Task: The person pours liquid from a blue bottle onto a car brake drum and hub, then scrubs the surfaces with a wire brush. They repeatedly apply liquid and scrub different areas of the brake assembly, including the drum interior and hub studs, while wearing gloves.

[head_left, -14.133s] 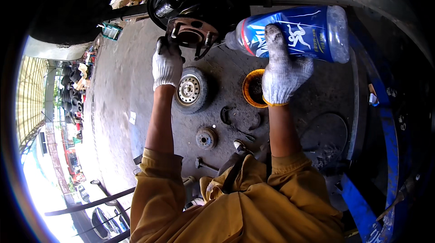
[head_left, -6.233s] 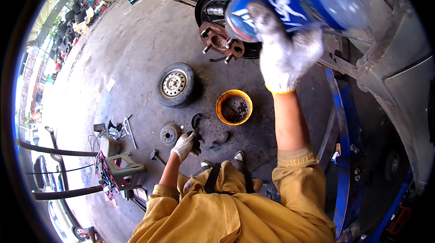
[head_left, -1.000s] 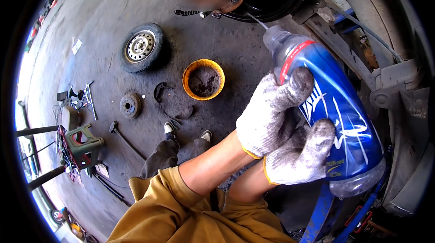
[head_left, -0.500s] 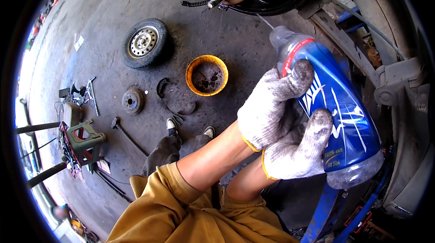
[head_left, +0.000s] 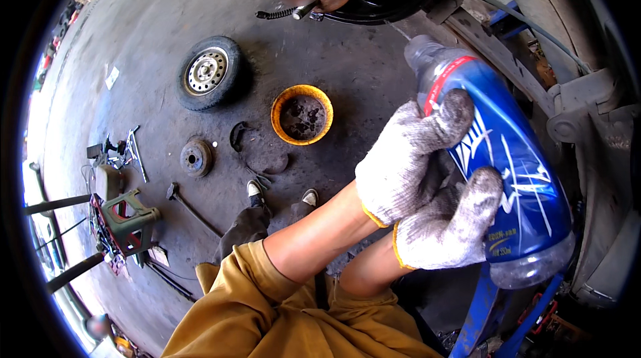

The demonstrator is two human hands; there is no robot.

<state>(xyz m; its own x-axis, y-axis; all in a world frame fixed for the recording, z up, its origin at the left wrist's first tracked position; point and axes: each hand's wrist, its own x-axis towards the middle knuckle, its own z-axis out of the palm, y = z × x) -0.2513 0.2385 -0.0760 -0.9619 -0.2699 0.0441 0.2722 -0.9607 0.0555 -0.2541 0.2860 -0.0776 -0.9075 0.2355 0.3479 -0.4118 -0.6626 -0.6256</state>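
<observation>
Head view: gloved left hand (head_left: 404, 161) and right hand (head_left: 451, 228) both wrap closed around the blue bottle (head_left: 511, 177).

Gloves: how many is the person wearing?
2. The left glove wraps the upper part of the blue bottle, thumb over its label. The right glove grips it lower, near the base. Both are grey knit with yellow cuffs.

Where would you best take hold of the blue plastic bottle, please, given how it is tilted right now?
Probably around the wide blue middle of the bottle, coming from its left side, where the left hand and right hand already wrap it. The body is broad and label-covered, while the clear neck end points up and away and narrows, and the rounded clear base below offers little purchase.
</observation>
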